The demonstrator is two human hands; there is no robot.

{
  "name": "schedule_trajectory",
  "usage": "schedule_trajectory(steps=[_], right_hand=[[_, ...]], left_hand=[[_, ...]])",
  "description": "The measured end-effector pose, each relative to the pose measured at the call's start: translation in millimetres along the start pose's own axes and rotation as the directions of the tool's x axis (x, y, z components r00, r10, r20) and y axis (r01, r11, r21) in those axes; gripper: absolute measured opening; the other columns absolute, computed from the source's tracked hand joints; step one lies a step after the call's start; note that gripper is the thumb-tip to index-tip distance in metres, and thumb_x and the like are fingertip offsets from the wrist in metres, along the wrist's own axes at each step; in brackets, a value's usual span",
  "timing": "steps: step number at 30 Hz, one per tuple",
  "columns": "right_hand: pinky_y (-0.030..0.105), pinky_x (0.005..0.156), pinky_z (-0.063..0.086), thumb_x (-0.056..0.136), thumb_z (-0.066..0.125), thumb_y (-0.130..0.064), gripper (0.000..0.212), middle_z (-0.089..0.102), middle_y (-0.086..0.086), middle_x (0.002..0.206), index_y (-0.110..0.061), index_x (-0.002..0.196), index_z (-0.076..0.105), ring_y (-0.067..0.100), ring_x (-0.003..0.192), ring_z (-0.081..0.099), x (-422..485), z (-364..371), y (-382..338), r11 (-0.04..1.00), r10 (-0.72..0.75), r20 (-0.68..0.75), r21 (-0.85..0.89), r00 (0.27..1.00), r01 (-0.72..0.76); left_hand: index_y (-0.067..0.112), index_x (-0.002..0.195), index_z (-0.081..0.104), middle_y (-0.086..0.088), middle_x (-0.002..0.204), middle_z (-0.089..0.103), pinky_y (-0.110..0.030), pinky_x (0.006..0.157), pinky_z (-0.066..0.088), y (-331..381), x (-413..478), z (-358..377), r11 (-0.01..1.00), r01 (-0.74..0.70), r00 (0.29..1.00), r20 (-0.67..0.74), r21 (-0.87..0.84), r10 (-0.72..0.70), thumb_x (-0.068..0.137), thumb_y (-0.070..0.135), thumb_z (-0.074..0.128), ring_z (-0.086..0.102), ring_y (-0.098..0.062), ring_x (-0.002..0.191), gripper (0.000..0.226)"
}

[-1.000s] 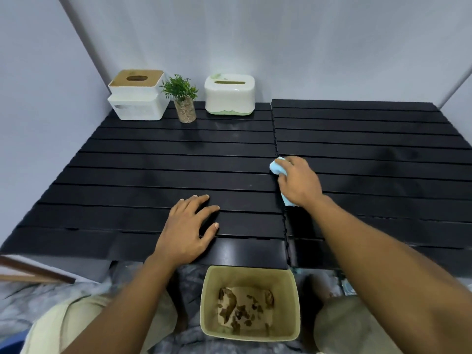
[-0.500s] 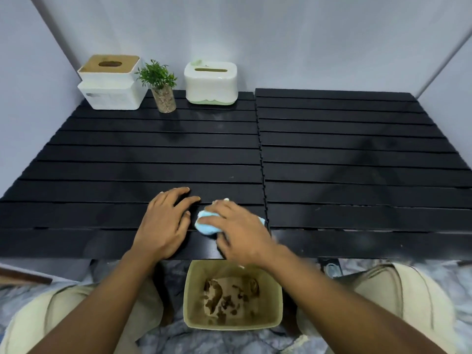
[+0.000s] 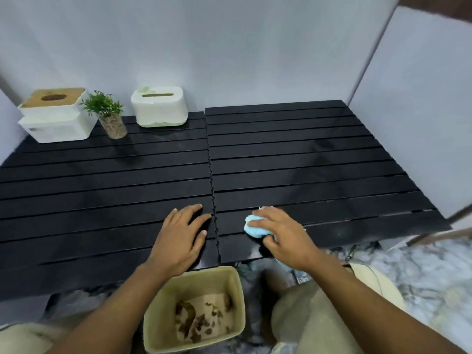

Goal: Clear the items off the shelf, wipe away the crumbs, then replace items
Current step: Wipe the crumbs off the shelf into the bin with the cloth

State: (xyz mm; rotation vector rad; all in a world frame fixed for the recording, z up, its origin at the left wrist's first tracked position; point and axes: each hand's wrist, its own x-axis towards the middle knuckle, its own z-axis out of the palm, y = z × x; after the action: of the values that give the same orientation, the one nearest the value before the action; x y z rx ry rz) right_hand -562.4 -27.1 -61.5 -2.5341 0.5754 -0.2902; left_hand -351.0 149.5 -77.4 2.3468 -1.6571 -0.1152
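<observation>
A light blue cloth (image 3: 255, 227) lies bunched on the near edge of the black slatted shelf (image 3: 306, 154), just right of the seam between its two panels. The right hand (image 3: 283, 238) presses down on it, its grip curled over the cloth with fingers closed around the wad. The left hand (image 3: 182, 236) rests flat on the shelf just left of the seam, fingers spread and holding nothing. Below the shelf edge, between the person's knees, stands a beige bin (image 3: 229, 279) with brown crumbs in its bottom. At the far left corner sit a white tissue box with a wooden lid (image 3: 56, 123), a small potted plant (image 3: 107, 116) beside it, and a white box with a green base (image 3: 159, 107).
</observation>
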Motion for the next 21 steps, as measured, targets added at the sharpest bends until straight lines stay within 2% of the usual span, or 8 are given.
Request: schedule_trajectory(steps=[3,5,9,13,15,17,19,21], right_hand=[[0.031,0.097,0.045,0.072,0.044,-0.015,0.043,0.065,-0.015,0.116,-0.028,0.101,0.073,0.001,0.113,0.055,-14,-15,0,0.967,-0.027,0.160,0.254,0.987,-0.015],[0.029,0.093,0.048,0.072,0.047,-0.011,0.041,0.068,-0.015,0.112,-0.027,0.098,0.074,0.002,0.107,0.060,-13,-38,14,0.935,0.023,0.137,0.347,0.990,-0.070],[0.035,0.099,0.045,0.079,0.051,-0.019,0.039,0.061,-0.013,0.123,-0.031,0.112,0.068,0.006,0.117,0.053,-4,-82,83,0.981,0.174,-0.172,0.112,0.970,-0.156],[0.033,0.114,0.026,0.088,0.059,-0.021,0.051,0.044,-0.007,0.145,-0.029,0.137,0.048,0.013,0.140,0.029,-4,-114,138,0.943,0.327,-0.070,0.086,0.942,-0.321],[0.034,0.111,0.031,0.090,0.059,-0.027,0.047,0.045,-0.006,0.143,-0.029,0.136,0.050,0.013,0.135,0.037,-7,-126,157,0.901,0.429,-0.223,0.181,0.875,-0.395],[0.035,0.098,0.042,0.090,0.056,-0.032,0.038,0.056,-0.002,0.127,-0.027,0.128,0.056,0.016,0.115,0.053,-9,-137,170,0.787,0.617,-0.344,0.270,0.708,-0.554],[0.034,0.090,0.045,0.088,0.059,-0.036,0.039,0.062,-0.002,0.104,-0.022,0.123,0.059,0.018,0.101,0.059,-12,-142,179,0.671,0.740,-0.196,0.290,0.644,-0.683],[0.030,0.084,0.047,0.083,0.065,-0.036,0.042,0.064,-0.005,0.094,-0.017,0.121,0.061,0.017,0.097,0.061,-12,-139,182,0.640,0.747,-0.046,0.320,0.663,-0.699]], left_hand=[[0.024,0.134,0.050,0.000,0.143,0.043,-0.041,0.116,0.020,32,31,6,0.997,-0.070,0.998,0.006,-0.023,0.070,0.092,0.042,0.030,0.039,-0.020,0.132,0.050],[0.025,0.135,0.048,0.000,0.145,0.041,-0.040,0.116,0.019,54,52,11,0.991,-0.129,0.992,0.007,-0.024,0.130,0.091,0.042,0.030,0.037,-0.020,0.133,0.050],[0.025,0.136,0.046,0.000,0.146,0.039,-0.039,0.117,0.013,101,97,22,0.975,-0.213,0.977,0.008,-0.061,0.214,0.093,0.037,0.039,0.033,-0.019,0.136,0.045],[0.027,0.137,0.045,0.002,0.144,0.040,-0.038,0.115,0.019,152,135,37,0.960,-0.258,0.965,0.020,-0.113,0.262,0.094,0.035,0.042,0.035,-0.019,0.133,0.044],[0.029,0.137,0.044,0.006,0.135,0.046,-0.035,0.106,0.030,176,152,45,0.963,-0.230,0.971,0.032,-0.138,0.237,0.094,0.036,0.042,0.042,-0.018,0.123,0.043],[0.032,0.135,0.044,0.010,0.121,0.054,-0.031,0.095,0.038,198,168,49,0.962,-0.159,0.982,0.063,-0.221,0.177,0.095,0.037,0.042,0.049,-0.015,0.113,0.041],[0.032,0.132,0.046,0.014,0.102,0.062,-0.028,0.082,0.042,218,184,51,0.914,-0.016,0.986,0.144,-0.406,0.082,0.094,0.037,0.044,0.055,-0.012,0.103,0.038],[0.027,0.131,0.047,0.012,0.094,0.066,-0.028,0.080,0.044,234,201,55,0.818,0.174,0.963,0.268,-0.548,-0.026,0.092,0.041,0.050,0.060,-0.014,0.099,0.041]])
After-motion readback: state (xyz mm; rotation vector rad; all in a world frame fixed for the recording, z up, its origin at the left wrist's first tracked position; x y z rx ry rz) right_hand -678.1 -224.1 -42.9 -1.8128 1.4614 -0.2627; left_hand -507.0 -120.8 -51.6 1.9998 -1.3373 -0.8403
